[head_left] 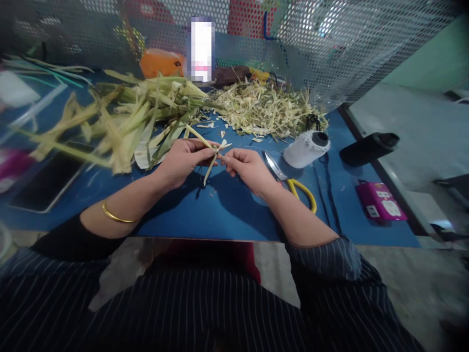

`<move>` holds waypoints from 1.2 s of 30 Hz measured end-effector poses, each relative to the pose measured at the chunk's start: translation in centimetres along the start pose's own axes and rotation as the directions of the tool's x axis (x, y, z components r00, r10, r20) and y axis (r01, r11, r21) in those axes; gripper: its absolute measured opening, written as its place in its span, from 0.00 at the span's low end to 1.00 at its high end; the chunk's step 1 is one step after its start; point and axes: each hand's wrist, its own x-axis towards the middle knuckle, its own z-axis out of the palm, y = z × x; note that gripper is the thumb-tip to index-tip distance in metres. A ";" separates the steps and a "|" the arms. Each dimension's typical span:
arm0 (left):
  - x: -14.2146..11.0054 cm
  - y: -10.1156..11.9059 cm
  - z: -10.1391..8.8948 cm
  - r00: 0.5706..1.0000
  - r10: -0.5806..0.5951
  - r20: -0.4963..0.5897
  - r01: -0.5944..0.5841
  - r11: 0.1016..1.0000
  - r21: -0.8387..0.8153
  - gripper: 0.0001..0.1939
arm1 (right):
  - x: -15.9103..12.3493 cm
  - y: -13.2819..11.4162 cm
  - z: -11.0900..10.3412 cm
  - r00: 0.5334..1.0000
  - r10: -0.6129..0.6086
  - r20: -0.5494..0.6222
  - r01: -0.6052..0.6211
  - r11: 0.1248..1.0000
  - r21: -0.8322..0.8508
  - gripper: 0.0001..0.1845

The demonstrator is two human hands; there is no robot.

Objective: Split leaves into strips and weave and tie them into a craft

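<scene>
Broadly, a blue table (242, 222) spans the middle of the frame, with a perforated metal panel (91, 39) standing along its far edge at the top. Long pale-green husks (124, 122) lie in a loose heap at upper left, their near ends blurred. Beside them, a mound of shredded husk (264, 107) spreads across the upper centre and right. At the left, a flat dark slab (47, 183) lies partly under the husk ends.

Near the centre, the left hand (186, 159) grips a small husk piece (215, 151) between thumb and fingers, its narrow strips sticking out several ways. The right hand (244, 165) has its thumb and fingertips pinched on the piece's right side, close to the left fingertips. Yellow-handled scissors (280, 175) lie just right of the right hand, on the table. Farther right are a black cylinder (366, 148), a magenta box (381, 200) at the right edge of the table, and a white spool (304, 150) near the shreds. Smallest is a gold bangle (117, 217) around the left forearm.
</scene>
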 end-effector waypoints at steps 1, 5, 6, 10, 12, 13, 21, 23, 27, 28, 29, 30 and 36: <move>0.0 0.1 0.0 1.000 -0.003 0.004 0.003 1.000 0.003 0.15 | 0.0 0.0 0.0 1.000 -0.025 -0.012 0.025 0.998 -0.050 0.09; 0.1 0.1 -0.1 0.999 0.045 -0.005 -0.045 0.997 0.068 0.13 | -0.2 -0.1 0.0 0.984 -0.173 -0.042 0.153 0.941 -0.303 0.11; 0.1 0.1 -0.1 0.997 0.072 -0.011 -0.070 0.992 0.109 0.12 | -0.3 -0.1 0.0 0.975 -0.218 -0.040 0.189 0.911 -0.366 0.10; 0.0 -0.1 -0.4 0.972 0.235 0.013 -0.224 0.904 0.365 0.11 | -0.7 -0.3 0.0 0.924 -0.381 0.021 0.337 0.789 -0.514 0.08; -0.3 -0.2 -0.5 0.941 0.331 0.067 -0.314 0.784 0.535 0.10 | -0.9 -0.5 -0.1 0.896 -0.440 0.062 0.400 0.739 -0.541 0.07; -0.4 -0.2 -0.5 0.921 0.375 0.103 -0.354 0.701 0.619 0.09 | -1.0 -0.6 -0.2 0.886 -0.459 0.073 0.420 0.723 -0.549 0.07; -1.4 -0.4 0.0 0.792 0.423 0.441 -0.476 -0.026 0.879 0.14 | -0.7 -0.7 -1.4 0.919 -0.394 0.013 0.313 0.709 -0.632 0.07; -1.7 -0.6 0.5 0.789 0.376 0.485 -0.468 -0.142 0.872 0.15 | -0.4 -0.5 -1.5 0.947 -0.321 -0.001 0.244 0.722 -0.647 0.07; -2.4 -1.5 1.7 0.824 0.286 0.490 -0.447 -0.205 0.871 0.15 | 0.0 0.1 -1.3 0.983 -0.183 0.004 0.145 0.763 -0.630 0.08; -2.5 -1.7 1.9 0.834 0.270 0.482 -0.439 -0.204 0.875 0.16 | 0.0 0.3 -1.2 0.987 -0.160 0.009 0.130 0.769 -0.626 0.08; -2.7 -1.9 2.0 0.842 0.258 0.474 -0.434 -0.201 0.878 0.15 | 0.1 0.4 -1.1 0.990 -0.140 0.012 0.118 0.774 -0.623 0.08; -2.8 -2.0 2.1 0.849 0.252 0.464 -0.427 -0.191 0.884 0.15 | 0.1 0.6 -1.0 0.992 -0.125 0.016 0.107 0.777 -0.620 0.09; -2.2 -1.0 1.4 0.911 0.157 0.381 -0.391 0.037 0.920 0.17 | 0.3 1.1 -0.8 0.992 -0.123 0.041 0.122 0.784 -0.609 0.08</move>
